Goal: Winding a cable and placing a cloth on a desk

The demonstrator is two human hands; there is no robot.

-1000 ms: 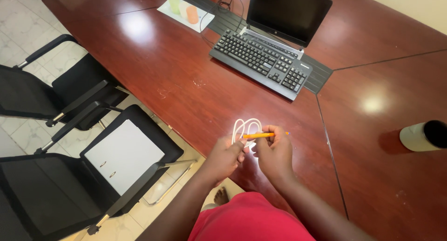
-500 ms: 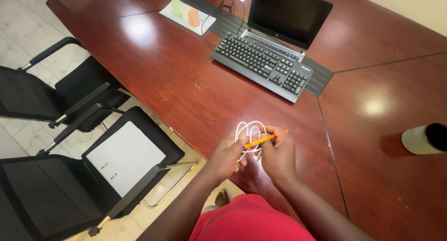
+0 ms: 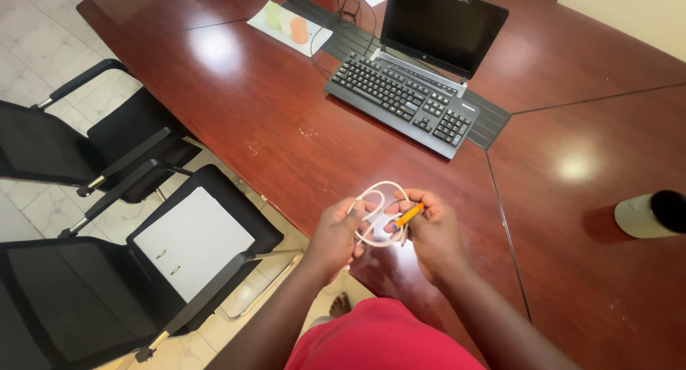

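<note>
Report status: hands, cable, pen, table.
Left hand grips looped white cable. Right hand pinches orange pen and cable. Both over the red-brown table; black keyboard sits well beyond, nothing in the way.

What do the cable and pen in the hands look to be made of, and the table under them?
White cable: probably soft plastic-sheathed cord, since it bends into loose loops between left hand and right hand. Orange pen: likely hard plastic, smooth and evenly coloured. Table: reddish-brown wood or wood veneer with a glossy finish, judging by bright light reflections.
</note>
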